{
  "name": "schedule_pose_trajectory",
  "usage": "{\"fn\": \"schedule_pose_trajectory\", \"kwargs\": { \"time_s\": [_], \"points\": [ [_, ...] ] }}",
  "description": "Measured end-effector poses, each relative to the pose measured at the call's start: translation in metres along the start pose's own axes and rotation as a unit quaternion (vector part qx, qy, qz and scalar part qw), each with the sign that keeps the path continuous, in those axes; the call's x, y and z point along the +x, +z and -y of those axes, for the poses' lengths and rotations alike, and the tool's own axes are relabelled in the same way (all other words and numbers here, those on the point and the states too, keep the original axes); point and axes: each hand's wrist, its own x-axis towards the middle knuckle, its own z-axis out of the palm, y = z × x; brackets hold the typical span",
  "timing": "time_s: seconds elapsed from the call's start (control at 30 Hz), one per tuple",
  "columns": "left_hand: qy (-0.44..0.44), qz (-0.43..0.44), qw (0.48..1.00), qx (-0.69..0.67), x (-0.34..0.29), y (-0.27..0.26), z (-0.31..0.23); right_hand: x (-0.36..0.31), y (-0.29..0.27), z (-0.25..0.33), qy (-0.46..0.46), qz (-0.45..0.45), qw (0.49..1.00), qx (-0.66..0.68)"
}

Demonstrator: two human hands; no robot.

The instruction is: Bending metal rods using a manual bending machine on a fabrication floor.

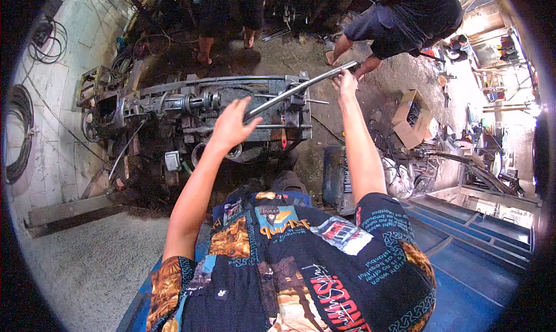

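Note:
A long, bare metal rod (304,86) slants over the right end of a greasy machine (191,103), its far right end raised toward a co-worker's legs. My right hand (346,84) is closed on it near that far end, arm stretched forward. At the lower left end, the rod lies between the thumb and fingers of my left hand (233,125), which looks like a loose hold; the palm hides the rod's tip. Beneath the rod are the machine's parallel bars and an end block (297,94). A small red-handled tool (284,138) is at the machine's near edge.
One co-worker (405,19) bends over at the far right; another person's legs (205,48) stand beyond the machine. An open cardboard box (412,119) with small dark parts is on the floor at right. Coiled black hose (20,135) hangs on the left wall.

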Motion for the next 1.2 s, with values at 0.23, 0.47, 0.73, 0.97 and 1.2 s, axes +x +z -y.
{"fn": "schedule_pose_trajectory", "kwargs": {
  "time_s": [0.23,0.47,0.73,0.97,1.2],
  "points": [
    [-0.04,0.054,0.985,0.157,0.002,0.014,0.012,0.023,0.012,0.006,0.179,0.097,0.861,0.467],
    [-0.098,0.046,0.97,0.219,0.002,-0.008,0.05,0.02,0.038,0.02,0.228,0.113,0.862,0.438],
    [-0.007,0.058,0.955,0.29,0.059,-0.025,0.082,-0.021,0.001,0.012,0.17,0.097,0.83,0.522],
    [0.133,0.031,0.951,0.278,0.096,-0.014,0.085,-0.023,-0.04,0.016,0.098,0.04,0.841,0.53],
    [0.181,0.052,0.932,0.309,0.136,-0.019,0.076,-0.054,-0.053,0.029,0.067,-0.016,0.824,0.562]
  ]
}}
